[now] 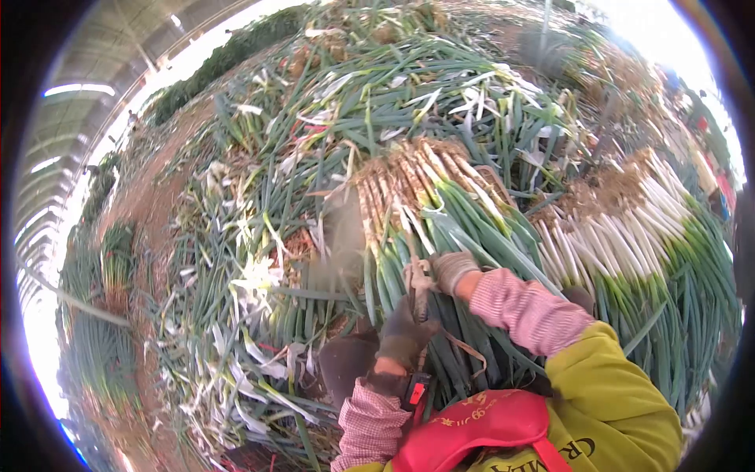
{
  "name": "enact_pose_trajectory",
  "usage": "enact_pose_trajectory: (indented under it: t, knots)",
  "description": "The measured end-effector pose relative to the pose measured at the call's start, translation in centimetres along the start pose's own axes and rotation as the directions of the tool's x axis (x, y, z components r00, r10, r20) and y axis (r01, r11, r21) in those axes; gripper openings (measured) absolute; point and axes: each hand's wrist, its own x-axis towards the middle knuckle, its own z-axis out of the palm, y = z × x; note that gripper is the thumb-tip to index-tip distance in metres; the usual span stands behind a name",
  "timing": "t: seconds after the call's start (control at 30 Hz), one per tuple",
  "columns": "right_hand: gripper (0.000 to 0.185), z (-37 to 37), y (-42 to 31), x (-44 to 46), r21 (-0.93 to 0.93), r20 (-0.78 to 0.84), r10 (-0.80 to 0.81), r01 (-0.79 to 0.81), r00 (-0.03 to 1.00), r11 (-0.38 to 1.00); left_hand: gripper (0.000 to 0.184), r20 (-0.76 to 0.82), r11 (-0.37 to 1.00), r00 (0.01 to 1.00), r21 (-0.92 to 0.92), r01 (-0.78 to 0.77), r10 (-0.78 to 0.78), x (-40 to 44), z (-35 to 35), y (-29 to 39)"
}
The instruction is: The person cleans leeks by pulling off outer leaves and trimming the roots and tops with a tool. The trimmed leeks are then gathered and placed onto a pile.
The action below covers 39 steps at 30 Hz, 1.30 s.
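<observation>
My gloved left hand (405, 334) is closed around a pale, wrapped nozzle tool (417, 275) that looks like an air gun, with a thin hose trailing below it. My gloved right hand (454, 271) lies just up and to the right, its fingers curled on the leaves of the long green onions (472, 212); the fingertips are partly hidden. These onions spread in front of me with brownish, soil-covered roots pointing away and green leaves toward my body. A hazy blur hangs left of their roots.
Cleaned white-stemmed green onions (621, 244) lie in a row at right. Stripped leaves (259, 330) cover the ground at left, and a large heap of leaves (417, 86) rises ahead. Onion bundles (98, 330) stand farther left along a dirt path (157, 212).
</observation>
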Motion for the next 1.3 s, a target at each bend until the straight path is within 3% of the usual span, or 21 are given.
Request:
enact_pose_trajectory:
  t: [0.07,0.1,0.2,0.23,0.3,0.37,0.43,0.53,0.6,0.67,0.7,0.77,0.8,0.83,0.9,1.03,1.13,1.17,1.23,1.27,1.3]
  knots:
    - [0.033,3.7,0.7,2.2,-0.004,0.004,0.138,-0.138,0.990,0.990,0.076,-0.037,0.998,0.999,-0.064,-0.002,0.000,-0.9,-0.5,0.0]
    - [0.035,1.7,0.5,0.8,0.066,0.017,0.125,-0.126,0.992,0.990,0.076,-0.052,0.997,0.999,-0.077,-0.019,0.015,-1.7,-1.0,0.3]
    - [0.034,-0.8,2.8,-2.2,0.445,-0.012,0.078,-0.064,0.997,0.893,0.076,-0.048,0.995,0.996,-0.068,-0.075,0.072,-2.8,-0.3,-0.1]
    - [0.034,-2.1,3.9,-3.1,0.611,0.078,0.056,-0.092,0.995,0.786,0.076,-0.043,0.993,0.994,-0.059,-0.102,0.099,-2.9,-0.1,-0.1]
    - [0.031,-5.6,5.6,-6.8,0.847,0.063,0.188,-0.152,0.980,0.510,0.074,-0.011,0.976,0.984,-0.126,-0.175,0.176,-3.3,0.2,0.3]
    - [0.027,-7.7,8.5,-8.9,0.984,0.060,0.369,-0.118,0.927,0.136,0.071,-0.022,0.970,0.974,-0.092,-0.227,0.226,-3.1,0.7,0.5]
    - [0.029,-7.3,13.6,-7.7,0.996,-0.085,0.506,0.083,0.859,0.026,0.069,-0.073,0.966,0.963,0.050,-0.255,0.258,-1.9,1.1,1.0]
    - [0.024,-8.4,15.7,-6.4,0.991,-0.082,0.492,0.124,0.867,-0.054,0.067,-0.066,0.979,0.979,-0.050,-0.195,0.192,-1.2,-0.9,3.3]
    - [0.026,-8.7,13.6,-4.6,0.964,-0.027,0.481,-0.105,0.876,0.245,0.068,-0.067,0.971,0.971,-0.043,-0.234,0.231,-0.4,-1.1,3.7]
    - [0.029,-8.8,10.8,-2.5,0.799,0.022,0.490,-0.310,0.871,0.515,0.070,-0.091,0.973,0.970,-0.027,-0.228,0.225,0.2,-0.7,3.2]
    - [0.036,-6.1,10.3,0.0,0.654,-0.092,0.405,-0.251,0.910,0.713,0.070,-0.120,0.980,0.973,-0.015,-0.200,0.197,0.4,-0.2,2.7]
    - [0.049,-3.5,7.5,1.9,0.424,-0.104,0.314,-0.243,0.944,0.872,0.070,-0.174,0.996,0.981,-0.001,-0.092,0.090,0.6,0.2,2.0]
    - [0.056,-3.3,5.3,1.5,0.374,-0.022,0.340,-0.307,0.940,0.875,0.070,-0.197,1.000,0.980,-0.001,-0.012,0.012,0.5,0.3,1.7]
    - [0.056,-2.4,3.5,1.0,0.258,-0.045,0.347,-0.324,0.937,0.910,0.070,-0.220,0.998,0.973,-0.001,0.066,-0.064,0.5,0.3,1.4]
    - [0.053,-0.4,1.3,0.2,0.044,-0.100,0.316,-0.313,0.944,0.949,0.069,-0.276,0.999,0.961,-0.031,-0.004,-0.004,0.8,0.7,-0.5]
    - [0.036,2.0,3.5,1.3,0.154,0.015,0.285,-0.284,0.958,0.946,0.070,-0.220,0.999,0.975,-0.043,0.006,-0.015,-0.9,-0.2,0.0]
    - [0.037,0.4,8.1,0.0,0.221,0.035,0.234,-0.236,0.972,0.946,0.070,-0.172,0.998,0.985,0.058,-0.004,0.014,-1.1,1.0,-1.6]
    - [0.039,-1.0,9.2,-1.1,0.104,0.059,0.159,-0.164,0.986,0.981,0.071,-0.146,0.997,0.987,0.034,-0.064,0.068,-1.4,1.1,-1.7]
    - [0.041,-4.4,11.2,-4.5,0.108,0.075,0.148,-0.155,0.986,0.982,0.072,-0.088,0.984,0.980,-0.016,-0.179,0.177,-2.4,1.4,-2.0]
    - [0.042,-5.3,12.8,-5.7,0.229,0.058,0.210,-0.218,0.976,0.949,0.072,-0.055,0.985,0.983,0.002,-0.175,0.175,-3.0,1.2,-1.3]
    - [0.041,-5.4,15.9,-6.7,0.307,0.018,0.062,-0.064,0.998,0.950,0.073,-0.021,0.984,0.984,0.024,-0.174,0.175,-3.7,0.5,0.1]
